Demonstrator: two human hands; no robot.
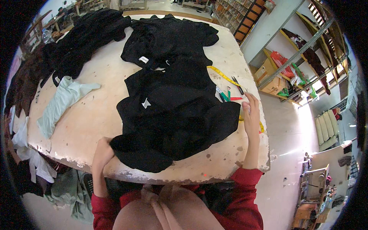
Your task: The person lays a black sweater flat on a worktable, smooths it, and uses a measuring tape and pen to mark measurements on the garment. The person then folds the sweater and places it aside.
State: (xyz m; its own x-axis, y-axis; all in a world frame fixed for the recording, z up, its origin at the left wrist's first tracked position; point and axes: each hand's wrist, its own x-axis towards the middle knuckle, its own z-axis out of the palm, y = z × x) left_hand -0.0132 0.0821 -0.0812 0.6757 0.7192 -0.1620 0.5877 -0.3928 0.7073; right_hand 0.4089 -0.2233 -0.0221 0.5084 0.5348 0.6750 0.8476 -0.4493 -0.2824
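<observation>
Black knit garments (168, 115) lie in a loose, overlapping heap down the middle of the pale table, with a small white label (146, 102) on the near one. My left hand (102, 154) is closed at the near left corner of this heap, its fingertips partly hidden against the cloth. To the right of the cloth, my right hand (251, 111) has its fingers loosely bent and apart, with nothing visible in it. Beside it lie a yellow tape measure (224, 75), dark-handled snips (237, 85) and small green and red tools (230, 96).
More black garments (82, 38) are piled at the far left of the worn table (76, 122). A pale green cloth (63, 105) rests left of centre. Shelving (291, 53) with boxes and bags stands to the right, beyond the table's edge.
</observation>
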